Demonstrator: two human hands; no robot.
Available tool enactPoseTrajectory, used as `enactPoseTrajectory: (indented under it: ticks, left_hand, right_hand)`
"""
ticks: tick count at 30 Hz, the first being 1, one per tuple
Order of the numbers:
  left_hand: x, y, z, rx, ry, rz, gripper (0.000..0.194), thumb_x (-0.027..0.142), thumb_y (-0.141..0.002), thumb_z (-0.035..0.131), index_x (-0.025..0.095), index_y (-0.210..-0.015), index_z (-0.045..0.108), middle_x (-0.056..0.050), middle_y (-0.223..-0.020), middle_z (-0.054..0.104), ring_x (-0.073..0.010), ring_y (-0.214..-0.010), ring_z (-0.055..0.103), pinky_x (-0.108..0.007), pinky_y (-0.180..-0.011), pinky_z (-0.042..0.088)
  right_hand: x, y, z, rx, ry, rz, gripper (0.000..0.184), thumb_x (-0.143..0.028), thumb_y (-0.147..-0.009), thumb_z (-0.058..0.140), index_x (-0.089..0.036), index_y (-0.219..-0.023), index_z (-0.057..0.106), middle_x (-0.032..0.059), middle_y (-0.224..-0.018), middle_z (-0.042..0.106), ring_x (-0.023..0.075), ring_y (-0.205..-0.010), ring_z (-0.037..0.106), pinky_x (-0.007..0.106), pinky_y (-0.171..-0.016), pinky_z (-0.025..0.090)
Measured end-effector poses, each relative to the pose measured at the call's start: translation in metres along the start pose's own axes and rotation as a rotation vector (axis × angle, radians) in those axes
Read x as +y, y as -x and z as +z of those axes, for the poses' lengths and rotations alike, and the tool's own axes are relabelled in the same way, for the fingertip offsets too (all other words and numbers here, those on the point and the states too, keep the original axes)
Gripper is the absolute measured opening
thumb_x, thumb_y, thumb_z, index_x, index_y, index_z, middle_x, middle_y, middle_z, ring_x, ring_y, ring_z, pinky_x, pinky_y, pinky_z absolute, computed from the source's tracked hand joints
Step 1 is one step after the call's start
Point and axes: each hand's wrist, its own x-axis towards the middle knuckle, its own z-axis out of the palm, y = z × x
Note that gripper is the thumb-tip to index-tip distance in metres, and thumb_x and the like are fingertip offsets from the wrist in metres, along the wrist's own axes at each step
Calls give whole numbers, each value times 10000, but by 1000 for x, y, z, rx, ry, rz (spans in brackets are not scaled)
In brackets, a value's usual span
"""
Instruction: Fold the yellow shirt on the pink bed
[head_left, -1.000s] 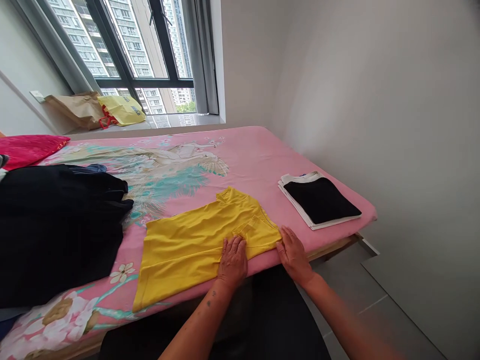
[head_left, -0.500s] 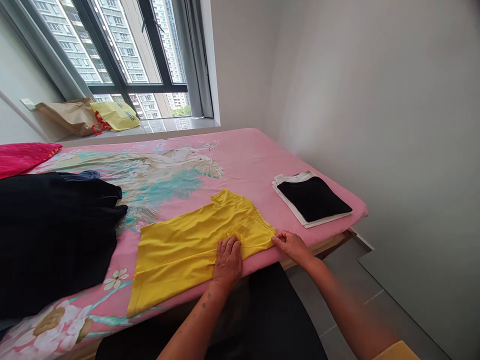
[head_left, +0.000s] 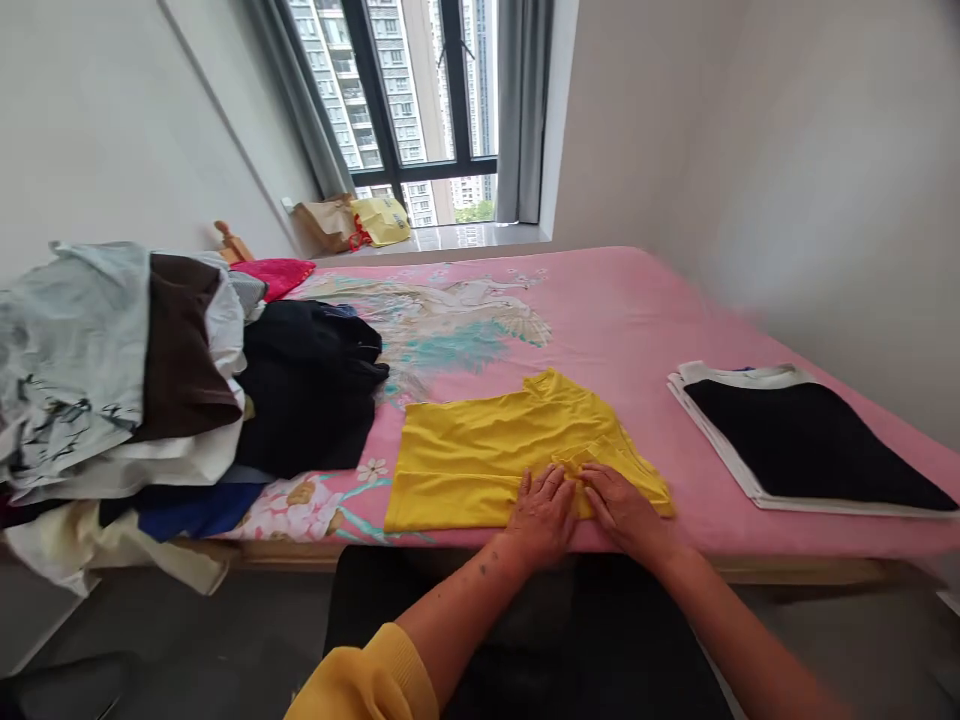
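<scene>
A yellow T-shirt (head_left: 465, 445) lies folded lengthwise near the front edge of the bed, its collar pointing away and its hem to the left. My left hand (head_left: 544, 510) rests on the shirt's near part, palm down, fingers stretched and a little apart. Right beside it, my right hand (head_left: 626, 510) lies over the sleeve side, with its fingers laid on the cloth near the chest pocket. The two hands' fingertips almost meet. The sleeve end sticks out to the right of my right hand.
The pink bed sheet (head_left: 600, 300) covers the bed. Folded black-and-white clothes (head_left: 802, 440) lie at the right. Dark clothes (head_left: 307, 390) and a tall heap of mixed clothes (head_left: 82, 350) lie at the left, some hanging over the edge. Bags (head_left: 382, 220) stand on the windowsill.
My right hand has let go of the sleeve end and moved left, next to my left hand. The head view has turned left, bringing the clothes heap into sight.
</scene>
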Motion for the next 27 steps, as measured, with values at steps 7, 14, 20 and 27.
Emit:
enactPoseTrajectory:
  ticks: [7,14,20,27]
  left_hand:
    - [-121,95,-80,-116,-228,-437,457,355,-894,413,252,-1338,445,-99,-1431,427,-285,-1347,330,-627,-1082,135]
    - [-177,123,-123,-107,-204,-543,557,188,-731,494,193,-1288,491,-94,-1375,491,-232,-1281,405,-426,-1086,265]
    - [-172,73,-130,-283,-58,-467,558,153,-624,516,264,-1167,578,-59,-1171,621,-273,-1142,496,-438,-995,311]
    - [-187,59,-140,-397,257,-658,214,406,-639,588,199,-693,597,-3,-716,637,-198,-764,580,-272,-680,413]
  right_hand:
    - [53,12,31,-27,144,20,472,-383,-913,340,-170,-1306,492,103,-1371,481,241,-1286,413,454,-1079,346]
    - [42,14,35,10,215,44,478,-354,-903,341,-192,-1338,454,90,-1392,456,252,-1288,411,469,-1081,327]
    - [37,10,30,14,177,54,454,-327,-892,372,-180,-1306,484,97,-1369,481,239,-1266,434,456,-1070,348]
    - [29,-1,19,8,75,114,411,-273,-832,421,-184,-1215,539,98,-1284,543,234,-1202,489,457,-1051,375]
